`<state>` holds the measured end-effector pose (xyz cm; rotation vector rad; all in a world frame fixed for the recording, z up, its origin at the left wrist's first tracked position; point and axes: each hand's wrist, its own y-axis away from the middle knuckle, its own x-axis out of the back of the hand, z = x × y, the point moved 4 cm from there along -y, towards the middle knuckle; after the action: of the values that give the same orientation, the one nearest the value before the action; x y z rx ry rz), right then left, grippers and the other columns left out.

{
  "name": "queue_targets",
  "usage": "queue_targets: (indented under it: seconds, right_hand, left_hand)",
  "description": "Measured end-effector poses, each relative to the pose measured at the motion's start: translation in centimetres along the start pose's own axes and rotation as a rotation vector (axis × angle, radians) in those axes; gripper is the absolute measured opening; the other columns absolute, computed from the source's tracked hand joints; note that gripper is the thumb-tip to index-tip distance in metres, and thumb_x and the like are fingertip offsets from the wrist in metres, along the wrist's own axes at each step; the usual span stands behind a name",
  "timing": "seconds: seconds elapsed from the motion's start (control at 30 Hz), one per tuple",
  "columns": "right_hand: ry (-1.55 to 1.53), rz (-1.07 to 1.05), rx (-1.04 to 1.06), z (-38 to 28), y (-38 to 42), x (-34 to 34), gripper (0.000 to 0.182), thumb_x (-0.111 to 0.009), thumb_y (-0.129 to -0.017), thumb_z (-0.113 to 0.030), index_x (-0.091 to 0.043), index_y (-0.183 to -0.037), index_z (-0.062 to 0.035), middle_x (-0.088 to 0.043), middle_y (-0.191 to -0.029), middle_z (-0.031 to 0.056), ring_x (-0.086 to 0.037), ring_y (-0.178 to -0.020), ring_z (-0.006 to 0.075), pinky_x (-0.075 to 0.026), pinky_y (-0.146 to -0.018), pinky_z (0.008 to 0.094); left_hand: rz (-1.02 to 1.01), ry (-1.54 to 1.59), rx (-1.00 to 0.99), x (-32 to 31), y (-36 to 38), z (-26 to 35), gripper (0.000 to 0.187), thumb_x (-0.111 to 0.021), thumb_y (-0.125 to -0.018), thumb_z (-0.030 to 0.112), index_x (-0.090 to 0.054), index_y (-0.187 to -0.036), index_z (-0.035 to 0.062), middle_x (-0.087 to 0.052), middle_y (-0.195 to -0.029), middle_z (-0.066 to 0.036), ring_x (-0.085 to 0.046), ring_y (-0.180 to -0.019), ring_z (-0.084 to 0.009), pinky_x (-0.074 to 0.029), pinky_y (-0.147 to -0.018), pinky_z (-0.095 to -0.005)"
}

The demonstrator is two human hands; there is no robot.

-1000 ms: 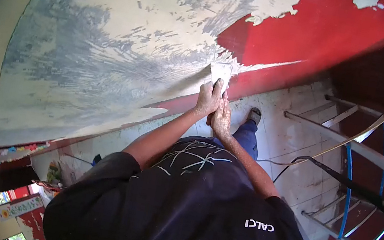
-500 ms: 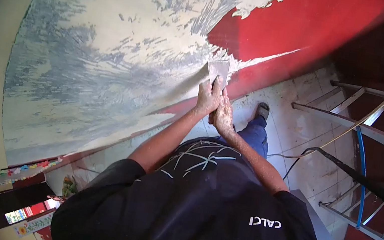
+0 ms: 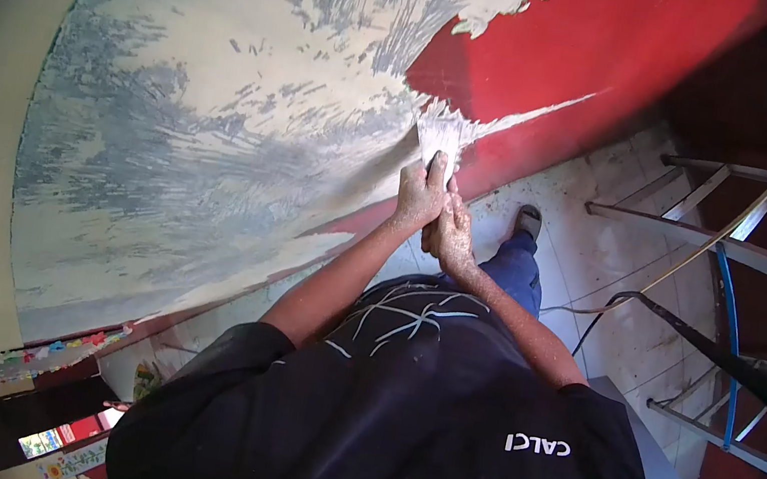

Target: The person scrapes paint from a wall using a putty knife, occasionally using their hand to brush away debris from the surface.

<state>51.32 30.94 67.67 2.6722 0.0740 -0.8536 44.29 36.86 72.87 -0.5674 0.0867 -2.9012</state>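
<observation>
While gripping the scraper (image 3: 439, 135) in the left hand (image 3: 418, 197) with fingers closed round it, rests the right hand (image 3: 453, 235) against the left; cannot tell whether the right fingers also wrap the scraper. Keeps the blade flat-edged against the wall (image 3: 231, 62), beside the ragged red paint (image 3: 578, 49), near the tiled floor (image 3: 596, 245), left of the metal ladder (image 3: 722, 246).

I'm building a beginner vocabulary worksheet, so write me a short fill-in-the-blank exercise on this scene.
The left hand grips a scraper, its blade against the ____.
To the right of the blade, the large smooth area of paint is ____.
The floor is laid with pale ____.
The trousers are ____.

Missing words: wall; red; tiles; blue.
</observation>
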Motion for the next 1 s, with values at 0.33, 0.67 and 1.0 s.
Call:
queue_targets:
  seconds: [0.33, 0.67, 1.0]
  right_hand:
    - [0.092, -0.034, 0.065, -0.9, -0.1, 0.1, 0.051, -0.031, -0.099, -0.026, -0.019, -0.141, -0.0004, -0.044, -0.049, 0.0013, -0.04, -0.035, 0.0095, -0.035, -0.035, 0.0242]
    - [0.121, -0.067, 0.053, -1.0, -0.4, 0.1, 0.052, -0.032, -0.099, -0.03, -0.017, -0.144, -0.0089, -0.044, -0.049, 0.002, -0.039, -0.034, 0.0113, -0.034, -0.031, 0.026]
    - [0.082, -0.069, 0.054, -0.6, -0.5, -0.1, 0.052, -0.028, -0.099, -0.027, -0.016, -0.142, 0.0006, -0.045, -0.051, 0.0018, -0.04, -0.037, 0.0093, -0.036, -0.036, 0.0249]
  left_hand:
    - [-0.042, 0.016, 0.029, -0.2, 0.0, 1.0, 0.04, -0.045, -0.094, 0.029, -0.065, -0.084, -0.0046, -0.065, -0.067, -0.013, -0.062, -0.06, -0.0187, -0.048, -0.057, -0.0341]
    - [-0.07, 0.011, 0.072, 0.0, -0.2, 1.2, 0.041, -0.043, -0.095, 0.028, -0.063, -0.083, -0.0054, -0.063, -0.063, -0.012, -0.06, -0.055, -0.0177, -0.046, -0.052, -0.0346]
    - [-0.148, -0.165, 0.105, 0.6, -0.6, 0.5, 0.038, -0.045, -0.094, 0.026, -0.063, -0.083, -0.0053, -0.065, -0.068, -0.013, -0.062, -0.06, -0.0199, -0.047, -0.056, -0.0352]
